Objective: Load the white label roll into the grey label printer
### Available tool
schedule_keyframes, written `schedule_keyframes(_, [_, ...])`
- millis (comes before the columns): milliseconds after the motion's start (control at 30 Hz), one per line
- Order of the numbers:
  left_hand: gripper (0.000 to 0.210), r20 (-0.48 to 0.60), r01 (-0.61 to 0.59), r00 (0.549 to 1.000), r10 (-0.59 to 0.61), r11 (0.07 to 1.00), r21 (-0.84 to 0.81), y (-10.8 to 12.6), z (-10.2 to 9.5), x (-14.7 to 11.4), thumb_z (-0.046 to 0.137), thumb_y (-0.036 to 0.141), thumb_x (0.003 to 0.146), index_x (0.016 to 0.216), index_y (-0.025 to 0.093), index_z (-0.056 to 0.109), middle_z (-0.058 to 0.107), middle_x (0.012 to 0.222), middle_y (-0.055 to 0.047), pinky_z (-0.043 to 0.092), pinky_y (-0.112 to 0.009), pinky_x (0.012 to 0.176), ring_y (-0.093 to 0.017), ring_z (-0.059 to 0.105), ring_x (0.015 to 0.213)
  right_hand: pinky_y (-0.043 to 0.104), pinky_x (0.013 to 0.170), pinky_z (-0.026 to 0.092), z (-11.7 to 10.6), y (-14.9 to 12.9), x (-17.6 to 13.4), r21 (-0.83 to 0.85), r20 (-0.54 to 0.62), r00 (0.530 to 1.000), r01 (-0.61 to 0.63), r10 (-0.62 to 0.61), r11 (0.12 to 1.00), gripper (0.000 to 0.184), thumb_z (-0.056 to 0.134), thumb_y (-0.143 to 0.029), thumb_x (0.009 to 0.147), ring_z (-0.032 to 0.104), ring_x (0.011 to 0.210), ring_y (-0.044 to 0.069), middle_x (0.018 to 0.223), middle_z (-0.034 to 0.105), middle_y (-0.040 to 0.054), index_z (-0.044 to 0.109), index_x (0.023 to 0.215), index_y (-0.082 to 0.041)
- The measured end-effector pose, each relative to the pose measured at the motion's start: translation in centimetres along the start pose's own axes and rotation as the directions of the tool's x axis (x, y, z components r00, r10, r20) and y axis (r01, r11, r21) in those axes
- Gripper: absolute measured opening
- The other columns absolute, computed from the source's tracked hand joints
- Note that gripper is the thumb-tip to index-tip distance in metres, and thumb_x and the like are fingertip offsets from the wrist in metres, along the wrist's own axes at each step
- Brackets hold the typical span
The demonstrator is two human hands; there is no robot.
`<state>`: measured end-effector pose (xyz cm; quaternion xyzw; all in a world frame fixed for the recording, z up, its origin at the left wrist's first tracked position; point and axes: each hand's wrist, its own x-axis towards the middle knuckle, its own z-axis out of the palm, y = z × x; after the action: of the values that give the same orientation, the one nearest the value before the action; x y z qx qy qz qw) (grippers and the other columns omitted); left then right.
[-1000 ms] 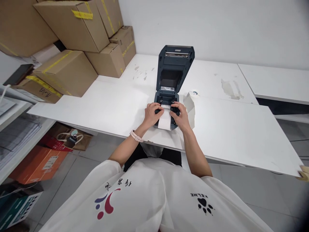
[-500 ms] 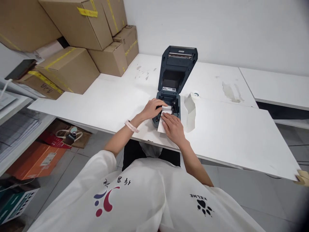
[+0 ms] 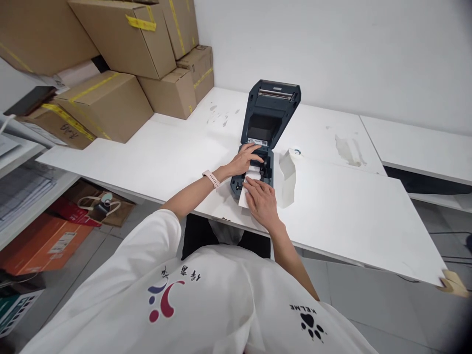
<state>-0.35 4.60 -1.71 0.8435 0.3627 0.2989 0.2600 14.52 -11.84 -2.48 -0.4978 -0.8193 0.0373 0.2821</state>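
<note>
A dark blue-grey label printer point(image 3: 236, 189) stands on the white table with its lid point(image 3: 271, 110) tilted up. A strip of white label paper point(image 3: 252, 172) runs inside it and out over its front edge. My left hand point(image 3: 241, 161), its fingers apart, reaches over the open body from the left, fingertips by the inner parts. On the front of the strip lies my right hand point(image 3: 262, 199), fingers stretched out flat and pressing the paper. The fingers partly hide the inside of the printer.
A loose curled paper strip point(image 3: 288, 179) lies right of the printer, with a small round piece point(image 3: 297, 152) at its far end. Cardboard boxes point(image 3: 106, 105) are stacked at the back left. Below left, shelves hold papers and an orange box point(image 3: 47, 241). A wall stands behind.
My left hand has moved up and further over the printer, its fingers spreading away from the paper. My right hand stays on the strip. The view has shifted slightly.
</note>
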Motion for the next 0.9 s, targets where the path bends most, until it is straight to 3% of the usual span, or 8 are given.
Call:
schedule_keyframes(167, [0.055, 0.039, -0.016, 0.999, 0.018, 0.998, -0.056, -0.4, -0.1, 0.4, 0.046, 0.004, 0.070, 0.107, 0.032, 0.076, 0.047, 0.159, 0.004, 0.026, -0.061, 0.127, -0.026, 0.027, 0.156, 0.050, 0.105, 0.038, -0.4, -0.1, 0.0, -0.033, 0.050, 0.999, 0.010, -0.009, 0.999, 0.042, 0.034, -0.030, 0.106, 0.052, 0.133, 0.030, 0.154, 0.053, 0.0022, 0.057, 0.141, -0.027])
schedule_keyframes(400, [0.067, 0.127, 0.013, 0.992, -0.010, 1.000, -0.020, -0.8, -0.3, 1.0, 0.043, 0.004, 0.071, 0.126, 0.031, 0.070, 0.041, 0.163, 0.004, 0.024, -0.059, 0.128, -0.026, 0.022, 0.158, 0.051, 0.105, 0.037, -0.6, 0.0, 0.0, -0.031, 0.075, 0.997, 0.018, -0.016, 0.999, 0.041, 0.034, -0.031, 0.105, 0.051, 0.133, 0.030, 0.151, 0.057, 0.0025, 0.057, 0.139, -0.029])
schedule_keyframes(900, [0.064, 0.099, 0.015, 0.995, -0.011, 0.999, -0.035, -0.6, -0.1, 0.9, 0.042, 0.003, 0.076, 0.125, 0.031, 0.071, 0.047, 0.159, 0.003, 0.023, -0.058, 0.129, -0.026, 0.026, 0.156, 0.053, 0.113, 0.032, -1.0, -0.2, 0.0, -0.002, 0.121, 0.993, 0.019, -0.018, 1.000, 0.041, 0.038, -0.038, 0.106, 0.051, 0.137, 0.030, 0.155, 0.053, 0.0026, 0.056, 0.141, -0.029])
